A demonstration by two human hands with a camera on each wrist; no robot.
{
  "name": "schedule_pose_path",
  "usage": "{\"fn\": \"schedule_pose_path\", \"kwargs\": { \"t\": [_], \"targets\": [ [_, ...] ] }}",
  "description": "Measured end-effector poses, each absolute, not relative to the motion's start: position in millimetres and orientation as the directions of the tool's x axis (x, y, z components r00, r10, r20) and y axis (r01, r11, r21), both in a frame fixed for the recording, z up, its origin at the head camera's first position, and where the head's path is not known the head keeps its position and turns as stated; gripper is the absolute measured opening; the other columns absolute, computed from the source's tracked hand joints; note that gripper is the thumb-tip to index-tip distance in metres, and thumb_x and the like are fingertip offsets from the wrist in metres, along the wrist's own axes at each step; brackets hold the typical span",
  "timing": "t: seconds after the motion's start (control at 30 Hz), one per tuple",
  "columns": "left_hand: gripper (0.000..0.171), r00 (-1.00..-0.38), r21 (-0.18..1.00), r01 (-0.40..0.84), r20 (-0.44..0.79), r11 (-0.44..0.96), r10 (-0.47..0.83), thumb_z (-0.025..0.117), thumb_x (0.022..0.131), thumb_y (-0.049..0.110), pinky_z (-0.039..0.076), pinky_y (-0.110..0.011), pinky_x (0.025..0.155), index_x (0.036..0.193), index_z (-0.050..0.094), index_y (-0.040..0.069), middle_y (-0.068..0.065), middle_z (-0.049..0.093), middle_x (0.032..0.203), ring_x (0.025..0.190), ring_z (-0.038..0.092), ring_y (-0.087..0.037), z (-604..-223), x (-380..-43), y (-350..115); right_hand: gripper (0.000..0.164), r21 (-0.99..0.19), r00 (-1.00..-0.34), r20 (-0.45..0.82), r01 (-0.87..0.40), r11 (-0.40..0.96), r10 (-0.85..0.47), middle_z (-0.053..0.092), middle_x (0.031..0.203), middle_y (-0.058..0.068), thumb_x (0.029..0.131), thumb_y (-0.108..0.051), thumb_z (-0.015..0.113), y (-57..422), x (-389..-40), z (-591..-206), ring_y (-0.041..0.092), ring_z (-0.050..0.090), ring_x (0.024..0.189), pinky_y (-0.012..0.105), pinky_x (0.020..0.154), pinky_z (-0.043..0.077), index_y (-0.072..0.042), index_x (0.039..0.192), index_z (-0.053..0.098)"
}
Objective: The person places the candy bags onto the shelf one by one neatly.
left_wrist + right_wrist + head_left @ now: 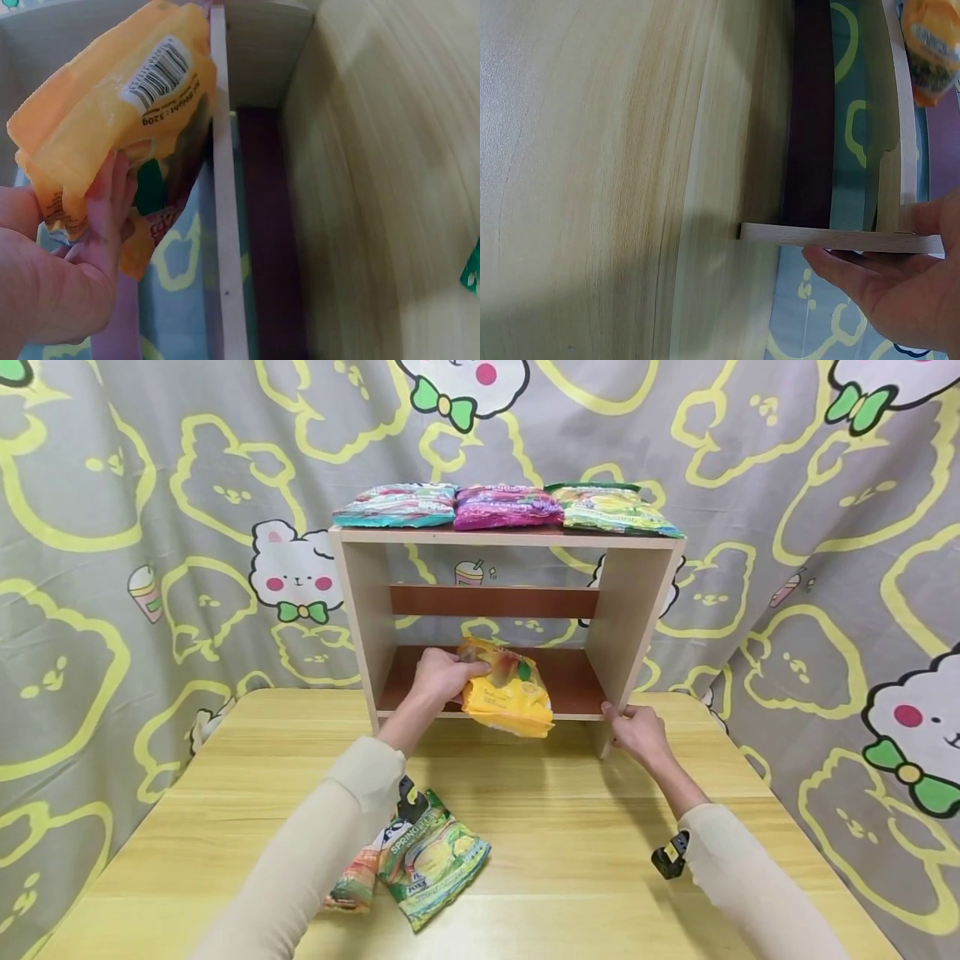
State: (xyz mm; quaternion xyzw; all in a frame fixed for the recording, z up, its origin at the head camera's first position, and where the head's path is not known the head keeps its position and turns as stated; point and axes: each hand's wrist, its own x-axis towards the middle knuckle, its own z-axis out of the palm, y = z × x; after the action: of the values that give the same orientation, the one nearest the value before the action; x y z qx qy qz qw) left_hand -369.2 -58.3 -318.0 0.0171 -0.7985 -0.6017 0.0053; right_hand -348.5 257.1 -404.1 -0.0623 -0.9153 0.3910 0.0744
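A yellow-orange snack bag [513, 693] with a fruit picture hangs at the front of the lower shelf, and my left hand [444, 675] grips one end of it. In the left wrist view the thumb and fingers pinch the bag [112, 112], whose barcode side faces the camera. My right hand [637, 729] holds the lower right side panel of the small wooden shelf [630, 635]. From the right wrist view, the thumb lies on the inner side of the panel [840, 238] and the fingers lie on its outer side.
Three bags stand in a row on the shelf top: teal [397, 507], purple [508, 507] and green-yellow [611, 508]. On the wooden table [570, 860] lie a green bag [435, 860] and an orange-red one [352, 885], partly behind my left sleeve. A patterned curtain [225, 468] surrounds the table.
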Motion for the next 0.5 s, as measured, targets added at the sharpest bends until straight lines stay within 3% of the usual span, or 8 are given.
{"fn": "schedule_pose_path", "kwargs": {
  "t": [0.27, 0.5],
  "targets": [
    [0.03, -0.996, 0.977, -0.082, -0.076, 0.198, -0.04, 0.078, 0.088, 0.024, 0.064, -0.035, 0.064, 0.094, 0.069, -0.004, -0.005, 0.068, 0.071, 0.055, 0.067, -0.013, -331, -376, -47, 0.056, -0.719, -0.98, 0.093, 0.055, 0.692, 0.174, 0.077, 0.085, 0.018, 0.103, -0.048, 0.047, 256, -349, -404, 0.036, 0.076, 0.088, 0.028, 0.063, 0.046, -0.002, 0.123, 0.071],
    [0.035, -0.991, 0.988, -0.136, -0.136, 0.075, -0.013, 0.075, 0.092, 0.022, 0.064, -0.033, 0.064, 0.11, 0.068, -0.007, -0.018, 0.075, 0.099, 0.073, 0.075, -0.019, -345, -381, -38, 0.058, -0.724, -0.981, 0.09, 0.055, 0.688, 0.173, 0.076, 0.095, 0.023, 0.103, -0.05, 0.046, 255, -348, -405, 0.036, 0.076, 0.089, 0.028, 0.064, 0.047, -0.002, 0.124, 0.071]
  ]
}}
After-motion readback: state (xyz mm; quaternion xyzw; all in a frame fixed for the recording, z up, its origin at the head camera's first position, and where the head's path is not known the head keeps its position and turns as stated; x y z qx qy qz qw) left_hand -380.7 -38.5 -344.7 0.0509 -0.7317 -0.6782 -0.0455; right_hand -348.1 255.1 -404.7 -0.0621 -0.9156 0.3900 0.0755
